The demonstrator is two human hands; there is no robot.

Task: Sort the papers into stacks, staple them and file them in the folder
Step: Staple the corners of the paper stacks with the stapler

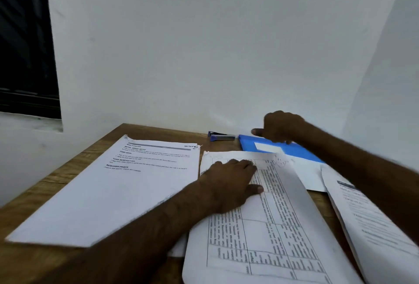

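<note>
Head view, looking down across a wooden surface [40, 258] set against a white wall. Three lots of white papers side by side:
- On the left, a thick stack [108, 193] headed with printed section titles, apart from both hands.
- In the middle, a stack with a printed table [272, 233], its right long edge curled upward.
- On the right, a third printed stack [376, 229], partly hidden by the right forearm.

At the far edge, a small blue stapler [221, 136], just beside a blue folder [301, 153] lying flat with a white label.

Left hand [231, 181] spread flat on the upper part of the table stack. Fingers [246, 163] straight and close together, thumb out to the side, pressing rather than gripping, paper directly beneath the palm.

Right hand [281, 128] reached out over the far end of the folder, blurred. One finger pointing toward the stapler, near it but apart. Impossible to tell whether touching the folder or holding anything.

Judged handling:
- Paper: light, thin and limp, easily creased and prone to sliding sheet over sheet. Best squared by the edges and pinched at a corner, with the flat hand as anchor.
- Stapler: likely small and rigid, easily lifted by its body.
- Folder: probably stiffer and smooth, best taken by an edge.
</note>
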